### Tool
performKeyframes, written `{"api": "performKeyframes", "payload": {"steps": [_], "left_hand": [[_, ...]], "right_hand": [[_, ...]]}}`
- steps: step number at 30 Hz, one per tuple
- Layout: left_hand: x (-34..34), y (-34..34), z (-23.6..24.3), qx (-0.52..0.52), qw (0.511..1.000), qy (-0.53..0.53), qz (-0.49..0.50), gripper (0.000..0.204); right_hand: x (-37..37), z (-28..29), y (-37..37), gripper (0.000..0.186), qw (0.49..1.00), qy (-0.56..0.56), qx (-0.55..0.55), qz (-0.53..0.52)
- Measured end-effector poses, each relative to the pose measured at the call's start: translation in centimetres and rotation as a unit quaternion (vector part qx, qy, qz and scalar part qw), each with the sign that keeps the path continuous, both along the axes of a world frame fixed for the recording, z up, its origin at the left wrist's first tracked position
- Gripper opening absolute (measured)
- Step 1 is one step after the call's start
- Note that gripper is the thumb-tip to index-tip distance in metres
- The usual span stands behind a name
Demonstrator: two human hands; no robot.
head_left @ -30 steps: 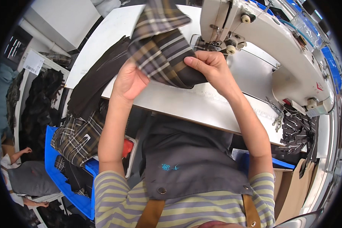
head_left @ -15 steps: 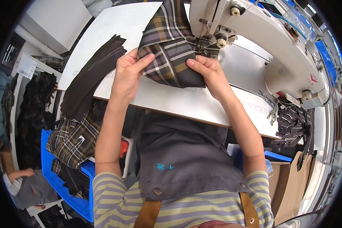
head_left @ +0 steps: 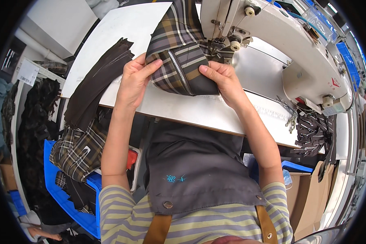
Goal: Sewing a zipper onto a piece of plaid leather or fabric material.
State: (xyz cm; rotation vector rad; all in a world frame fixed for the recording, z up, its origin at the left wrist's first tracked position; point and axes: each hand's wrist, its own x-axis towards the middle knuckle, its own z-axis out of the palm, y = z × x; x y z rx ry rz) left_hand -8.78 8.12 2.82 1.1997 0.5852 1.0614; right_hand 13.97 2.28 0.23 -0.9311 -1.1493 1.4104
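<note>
A plaid cloth piece [head_left: 179, 34] in brown, grey and white is stretched between my two hands at the front of the sewing machine [head_left: 303, 44]. A metal zipper [head_left: 179, 72] runs slantwise across its lower part, beside a dark fabric edge. My left hand [head_left: 139, 75] pinches the cloth's left side, thumb on top and fingers underneath. On the right side, my right hand [head_left: 221, 79] grips the cloth the same way, close to the presser foot [head_left: 217, 45]. The cloth's far end runs up past the picture's top, left of the needle.
Dark cloth strips [head_left: 97, 85] lie on the white table [head_left: 150, 99] at left. A blue bin [head_left: 65, 203] below holds plaid pieces. Small scissors [head_left: 286, 106] and a pile of dark zipper strips [head_left: 317, 132] sit at the table's right end, above a cardboard box [head_left: 313, 195].
Both hands and the cloth have shifted very slightly left, and the zipper faces up a little more. At lower left, another person has moved down toward the picture's edge.
</note>
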Motion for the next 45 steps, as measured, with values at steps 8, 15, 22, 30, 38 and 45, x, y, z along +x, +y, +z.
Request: {"api": "performKeyframes", "payload": {"steps": [8, 15, 22, 30, 38, 45], "left_hand": [[0.0, 0.0, -0.2, -0.009, 1.0, 0.004, 0.01, 0.023], [0.2, -0.3, 0.0, -0.032, 0.999, -0.028, 0.026, 0.022], [1.1, 0.1, 0.4, -0.027, 0.992, -0.057, 0.106, 0.027], [-0.2, 2.2, -0.8, -0.058, 0.982, -0.085, 0.159, 0.03], [-0.2, 3.6, -2.1, -0.088, 0.977, -0.104, 0.163, 0.03], [0.1, 3.8, -2.6, -0.096, 0.976, -0.107, 0.166, 0.023]], "right_hand": [[-0.2, -0.1, -0.1, 0.027, 1.0, -0.008, 0.004, 0.003], [-1.1, 0.9, -0.3, 0.021, 1.0, -0.007, 0.009, -0.013], [-0.1, 1.4, 1.0, 0.04, 0.972, -0.16, 0.16, 0.062], [1.2, 0.2, 3.4, 0.027, 0.932, -0.346, 0.096, 0.047], [2.1, 0.1, 3.6, 0.026, 0.96, -0.268, 0.05, 0.057], [1.3, -0.9, 3.7, 0.021, 0.961, -0.258, 0.085, 0.054]]}}
